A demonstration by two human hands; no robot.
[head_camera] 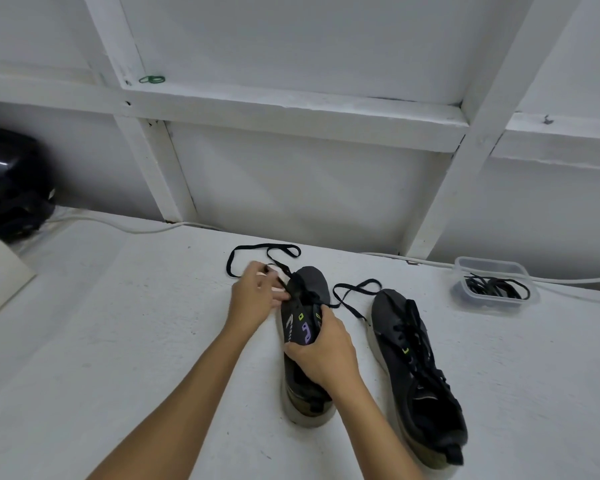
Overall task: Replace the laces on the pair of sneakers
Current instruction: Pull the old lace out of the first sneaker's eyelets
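The right hand [326, 348] lies on the near shoe [303, 344]; the left hand [257, 292] sits just left of its toe. Right of both stands the second shoe [416, 368]; farther right, a tub [492, 285] holding what seem laces [496, 287].

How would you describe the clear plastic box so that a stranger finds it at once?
Look along the white table to its far right edge, close to the wall. The clear plastic box sits there, beyond the right sneaker. It is the only see-through container, and it holds a tangle of black laces.
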